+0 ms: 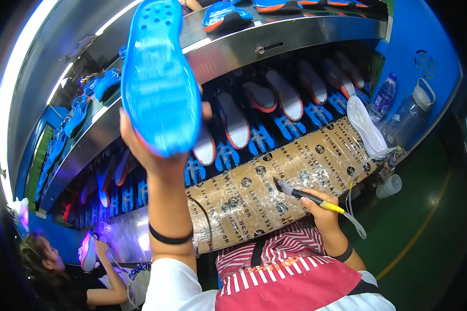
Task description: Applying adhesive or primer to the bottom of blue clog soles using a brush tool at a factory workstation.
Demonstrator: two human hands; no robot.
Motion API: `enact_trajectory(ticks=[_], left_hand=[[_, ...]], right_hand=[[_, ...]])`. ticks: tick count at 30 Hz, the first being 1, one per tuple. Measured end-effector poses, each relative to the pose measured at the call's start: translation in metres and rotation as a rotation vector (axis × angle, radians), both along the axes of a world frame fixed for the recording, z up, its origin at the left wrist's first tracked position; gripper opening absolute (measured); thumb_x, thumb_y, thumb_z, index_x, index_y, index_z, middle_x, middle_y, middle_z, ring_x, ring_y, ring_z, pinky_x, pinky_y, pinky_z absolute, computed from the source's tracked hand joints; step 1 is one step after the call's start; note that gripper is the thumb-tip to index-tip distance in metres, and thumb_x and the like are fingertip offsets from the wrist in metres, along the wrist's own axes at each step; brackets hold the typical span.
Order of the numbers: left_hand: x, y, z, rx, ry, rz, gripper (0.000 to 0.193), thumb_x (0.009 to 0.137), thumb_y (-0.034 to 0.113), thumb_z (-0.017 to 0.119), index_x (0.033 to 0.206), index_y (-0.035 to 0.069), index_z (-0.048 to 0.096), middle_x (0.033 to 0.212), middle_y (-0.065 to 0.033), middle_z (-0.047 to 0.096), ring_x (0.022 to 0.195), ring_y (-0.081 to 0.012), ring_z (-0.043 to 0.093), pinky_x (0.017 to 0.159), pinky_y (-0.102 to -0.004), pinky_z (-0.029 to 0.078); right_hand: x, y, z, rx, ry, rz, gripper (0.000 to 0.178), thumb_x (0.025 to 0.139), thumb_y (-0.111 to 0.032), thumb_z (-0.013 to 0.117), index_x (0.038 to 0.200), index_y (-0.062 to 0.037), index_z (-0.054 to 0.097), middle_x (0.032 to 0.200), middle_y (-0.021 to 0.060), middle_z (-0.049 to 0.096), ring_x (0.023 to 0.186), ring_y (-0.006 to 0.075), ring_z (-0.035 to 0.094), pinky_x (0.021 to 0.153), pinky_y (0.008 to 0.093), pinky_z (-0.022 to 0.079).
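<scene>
My left hand (158,165) is raised, its fingers wrapped round the edges of a bright blue shoe sole (161,88). The sole is held upright, its glossy face towards me and a cluster of round holes at its upper end. Lower down on the right, my right hand (324,211) grips a brush (298,193) with a black handle. A yellow connector and a clear tube (355,223) trail from the brush's rear end. Its dark bristles point left, over a bench ledge (238,217) wrapped in cardboard and clear film.
Behind the ledge, shoe uppers (283,96) with white bottoms rest on blue holders (290,126). Blue and orange soles (227,16) line the shelf above. A white sole (365,124), bottle (384,97) and clear jug (412,111) stand right. A co-worker (52,264) holds a shoe at lower left.
</scene>
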State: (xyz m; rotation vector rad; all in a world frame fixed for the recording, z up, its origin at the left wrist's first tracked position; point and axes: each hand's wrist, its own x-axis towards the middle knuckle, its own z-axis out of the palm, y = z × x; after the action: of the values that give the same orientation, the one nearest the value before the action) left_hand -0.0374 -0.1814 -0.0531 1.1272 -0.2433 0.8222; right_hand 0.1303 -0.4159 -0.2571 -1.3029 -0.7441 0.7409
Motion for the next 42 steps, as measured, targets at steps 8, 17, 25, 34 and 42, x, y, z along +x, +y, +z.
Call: enact_trajectory(ticks=[8,17,25,34,42], left_hand=[[-0.002,0.054,0.022,-0.374,0.248,0.521,0.062,0.092,0.049,0.042,0.125,-0.004,0.038,0.114,-0.0289,0.054,0.089,-0.0348,0.062,0.072,-0.0369,0.055],[-0.003,0.057,0.039,0.737,0.716,1.722,0.103,0.071,0.053,0.069,0.14,-0.005,0.018,0.134,-0.03,0.038,0.124,-0.0383,0.04,0.103,-0.0384,0.031],[0.021,0.11,0.075,0.814,1.041,1.399,0.106,0.067,0.061,0.067,0.143,0.004,0.021,0.127,-0.0291,0.046,0.117,-0.0338,0.049,0.097,-0.0353,0.036],[-0.003,0.147,0.068,1.346,0.459,2.091,0.07,0.079,0.049,0.061,0.132,0.006,0.043,0.129,-0.0236,0.046,0.12,-0.0386,0.042,0.099,-0.0454,0.035],[-0.138,0.168,0.077,1.283,0.954,1.968,0.042,0.084,0.037,0.06,0.106,0.001,0.062,0.113,-0.0215,0.057,0.106,-0.0343,0.053,0.092,-0.0373,0.04]], right_hand=[[0.003,-0.008,-0.019,-0.004,0.05,-0.003,0.023,0.076,-0.004,0.068,0.098,0.0031,0.066,0.08,0.0051,0.066,0.069,0.0066,0.056,0.062,0.02,0.044],[0.007,-0.006,-0.021,-0.046,0.132,0.035,0.023,0.076,-0.004,0.069,0.098,0.0025,0.067,0.079,0.0034,0.066,0.069,0.0062,0.056,0.063,0.0199,0.044],[0.008,-0.008,-0.027,-0.05,0.141,0.043,0.024,0.076,-0.005,0.069,0.098,0.0028,0.067,0.081,0.0047,0.067,0.07,0.0065,0.057,0.062,0.0205,0.044],[0.011,-0.011,-0.026,-0.035,0.034,0.043,0.023,0.076,-0.004,0.067,0.098,0.0029,0.066,0.08,0.0048,0.066,0.07,0.0067,0.057,0.063,0.0207,0.045],[0.01,-0.013,-0.019,-0.046,0.081,0.078,0.023,0.076,-0.005,0.068,0.098,0.0032,0.066,0.08,0.0051,0.067,0.071,0.0068,0.057,0.065,0.0203,0.045]])
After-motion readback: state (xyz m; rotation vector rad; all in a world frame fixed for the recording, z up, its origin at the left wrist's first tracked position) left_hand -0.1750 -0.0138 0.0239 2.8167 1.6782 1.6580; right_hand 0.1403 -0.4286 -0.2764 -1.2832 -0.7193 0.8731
